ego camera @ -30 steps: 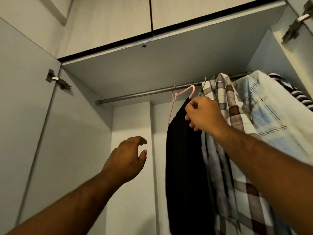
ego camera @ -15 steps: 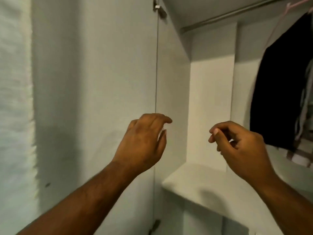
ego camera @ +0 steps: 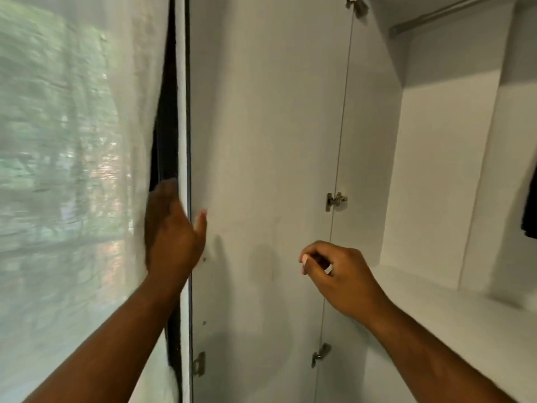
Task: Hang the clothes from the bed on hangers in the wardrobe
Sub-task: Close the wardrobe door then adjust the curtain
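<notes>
- Empty-handed, a person stands at an open wardrobe, with the left hand (ego camera: 171, 237) raised at the outer edge of the wardrobe door (ego camera: 261, 126), beside a sheer curtain (ego camera: 72, 141).
- Its fingers reach upward and lie close together, with the thumb spread toward the door's inner face. The blur hides whether they actually touch the edge.
- Loosely curled, the right hand (ego camera: 340, 274) hangs in front of the door near a hinge (ego camera: 335, 201), thumb close to forefinger, with nothing visible in its hold.
- Only one piece of clothing is in view, a black garment (ego camera: 530, 210) hanging at the far right edge above the shelf (ego camera: 436, 301), well apart from both hands. The rail (ego camera: 436, 16) shows at top right.
- Neither the bed nor the clothes on it appear in this view, and no spare hanger can be seen.
- Clothing like this is probably light, soft and limp, and likely to sag or slide off if taken by the middle. The collar or shoulder seams look like the best hold, one hand to each side, with the hanger taken near its hook.
</notes>
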